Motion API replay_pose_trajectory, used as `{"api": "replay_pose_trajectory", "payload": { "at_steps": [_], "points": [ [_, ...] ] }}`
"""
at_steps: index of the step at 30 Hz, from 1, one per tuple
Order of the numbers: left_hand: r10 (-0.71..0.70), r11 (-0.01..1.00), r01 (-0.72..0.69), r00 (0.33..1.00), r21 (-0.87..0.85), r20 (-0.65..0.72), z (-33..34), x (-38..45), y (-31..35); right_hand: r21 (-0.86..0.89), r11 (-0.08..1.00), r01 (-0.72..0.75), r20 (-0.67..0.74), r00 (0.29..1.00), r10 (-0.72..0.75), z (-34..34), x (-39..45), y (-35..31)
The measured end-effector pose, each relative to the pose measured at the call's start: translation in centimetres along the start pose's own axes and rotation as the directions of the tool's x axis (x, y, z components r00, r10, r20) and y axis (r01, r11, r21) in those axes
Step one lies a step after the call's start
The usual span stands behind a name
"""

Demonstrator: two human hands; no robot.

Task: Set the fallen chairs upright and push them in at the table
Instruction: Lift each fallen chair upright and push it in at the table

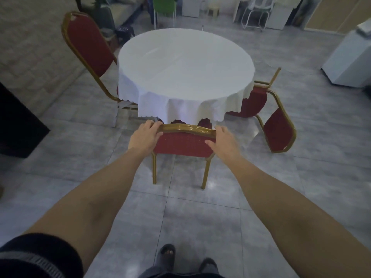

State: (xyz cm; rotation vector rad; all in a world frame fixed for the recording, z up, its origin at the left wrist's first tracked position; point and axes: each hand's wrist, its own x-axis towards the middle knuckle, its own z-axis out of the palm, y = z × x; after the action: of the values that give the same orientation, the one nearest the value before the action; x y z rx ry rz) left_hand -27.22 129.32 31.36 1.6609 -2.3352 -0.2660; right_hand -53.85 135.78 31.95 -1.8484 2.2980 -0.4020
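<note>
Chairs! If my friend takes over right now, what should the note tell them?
Left hand: gripping the top rail of the near chair, left corner.
Right hand: on the same backrest, right corner, thumb on the red pad.
Near chair: upright, seat tucked under the cloth of the table.
Left chair: upright and pushed in.
Right chair: lying on its side on the floor beside the table.
Done: two chairs stand at the table.
Left: let go, lift the right chair upright, push it in.
</note>
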Motion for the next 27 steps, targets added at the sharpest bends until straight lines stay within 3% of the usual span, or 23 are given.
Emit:
{"api": "replay_pose_trajectory", "payload": {
  "at_steps": [4,10,17,27],
  "points": [
    [0.042,0.988,-0.049,0.998,0.149,0.053,0.1,1.5,-0.8,-0.065,0.998,0.013,0.038,0.999,-0.01,0.7,1.7,0.2],
    [0.087,0.983,-0.104,0.99,0.153,0.111,-0.2,2.5,-3.1,-0.253,0.965,0.064,0.044,0.998,-0.055,0.6,2.8,-1.0],
    [0.104,0.98,-0.126,0.984,0.153,0.145,-1.6,3.0,-6.9,-0.324,0.939,0.114,0.025,0.993,-0.112,1.8,2.6,-4.5],
    [0.129,0.975,-0.156,0.977,0.156,0.171,-1.7,3.2,-5.6,-0.199,0.979,0.033,0.078,0.997,-0.018,1.3,3.2,-3.7]
  ]
}}
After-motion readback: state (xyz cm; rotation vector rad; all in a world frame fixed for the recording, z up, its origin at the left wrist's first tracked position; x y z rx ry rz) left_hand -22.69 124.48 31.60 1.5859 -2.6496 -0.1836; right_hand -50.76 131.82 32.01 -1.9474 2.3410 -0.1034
